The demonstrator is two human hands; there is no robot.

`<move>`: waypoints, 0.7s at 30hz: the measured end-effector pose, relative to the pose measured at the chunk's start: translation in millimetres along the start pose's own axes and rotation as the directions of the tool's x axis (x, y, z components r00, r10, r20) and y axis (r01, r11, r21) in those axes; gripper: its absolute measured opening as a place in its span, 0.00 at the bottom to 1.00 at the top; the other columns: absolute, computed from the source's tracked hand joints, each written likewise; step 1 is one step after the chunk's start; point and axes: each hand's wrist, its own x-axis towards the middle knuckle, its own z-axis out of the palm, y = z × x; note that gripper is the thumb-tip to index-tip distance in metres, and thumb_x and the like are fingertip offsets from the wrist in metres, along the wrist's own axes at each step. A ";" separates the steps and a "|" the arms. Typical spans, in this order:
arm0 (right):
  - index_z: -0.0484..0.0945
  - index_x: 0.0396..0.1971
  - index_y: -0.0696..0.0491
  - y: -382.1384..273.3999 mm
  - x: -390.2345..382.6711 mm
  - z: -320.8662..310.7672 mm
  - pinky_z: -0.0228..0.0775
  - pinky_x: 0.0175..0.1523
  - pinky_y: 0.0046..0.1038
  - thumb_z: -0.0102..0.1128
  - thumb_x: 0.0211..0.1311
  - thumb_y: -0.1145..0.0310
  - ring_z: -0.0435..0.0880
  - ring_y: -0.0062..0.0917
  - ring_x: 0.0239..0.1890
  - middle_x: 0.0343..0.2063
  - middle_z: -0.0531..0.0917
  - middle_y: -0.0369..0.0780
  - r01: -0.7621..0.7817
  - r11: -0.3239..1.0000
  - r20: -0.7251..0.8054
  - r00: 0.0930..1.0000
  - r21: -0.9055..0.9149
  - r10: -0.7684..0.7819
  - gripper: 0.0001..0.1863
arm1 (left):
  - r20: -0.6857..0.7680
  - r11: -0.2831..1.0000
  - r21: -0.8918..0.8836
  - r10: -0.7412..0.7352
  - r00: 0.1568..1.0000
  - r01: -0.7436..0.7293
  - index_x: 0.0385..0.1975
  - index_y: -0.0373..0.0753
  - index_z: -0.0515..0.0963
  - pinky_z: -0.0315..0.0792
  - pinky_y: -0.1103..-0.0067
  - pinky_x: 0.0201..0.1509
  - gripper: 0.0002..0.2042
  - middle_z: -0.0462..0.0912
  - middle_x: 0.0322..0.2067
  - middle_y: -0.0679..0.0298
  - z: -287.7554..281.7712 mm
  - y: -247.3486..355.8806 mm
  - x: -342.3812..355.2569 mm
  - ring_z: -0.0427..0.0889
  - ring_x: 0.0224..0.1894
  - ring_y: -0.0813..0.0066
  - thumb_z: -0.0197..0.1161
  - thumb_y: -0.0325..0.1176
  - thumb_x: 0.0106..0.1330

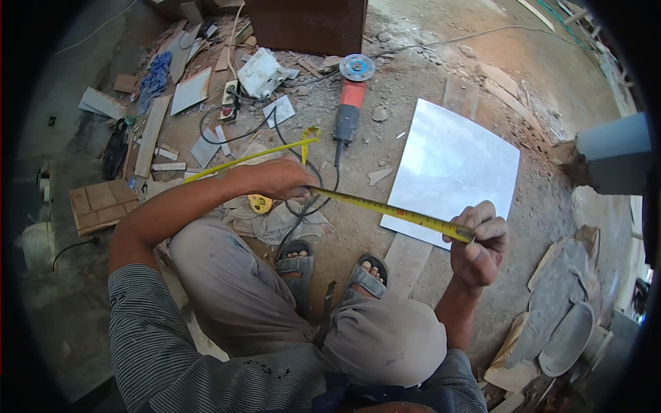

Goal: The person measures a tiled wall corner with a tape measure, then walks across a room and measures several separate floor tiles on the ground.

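Note:
My left hand (289,180) is closed on a yellow tape measure blade (375,208), which stretches down to my right hand (482,241), pinching its other end. More yellow blade loops up beyond my left hand and runs leftward behind my forearm. A round yellow tape case (260,203) lies below my left wrist. A white square tile (447,165) rests on the ground beside my right hand, over a board (406,272). An angle grinder (348,110) with a blue-centred disc lies beyond my hands, its cable running back toward me.
Rubble, offcuts and a blue cloth (155,76) litter the upper left, with a power strip (228,103). A brown panel (303,27) stands at the back. A tiled piece (103,205) lies left. A pipe (609,144) is at right, above a mortar-covered pan (551,310).

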 end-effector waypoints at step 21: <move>0.70 0.43 0.60 2.4 -34.7 -110.9 0.72 0.42 0.26 0.49 0.63 0.67 0.76 0.21 0.32 0.31 0.76 0.39 -0.158 0.948 -0.581 0.813 -0.276 -0.034 0.14 | 0.381 0.920 -0.390 0.129 0.915 0.033 0.36 0.39 0.76 0.67 0.73 0.32 0.18 0.79 0.24 0.64 -21.8 44.4 25.2 0.77 0.27 0.69 0.58 0.49 0.61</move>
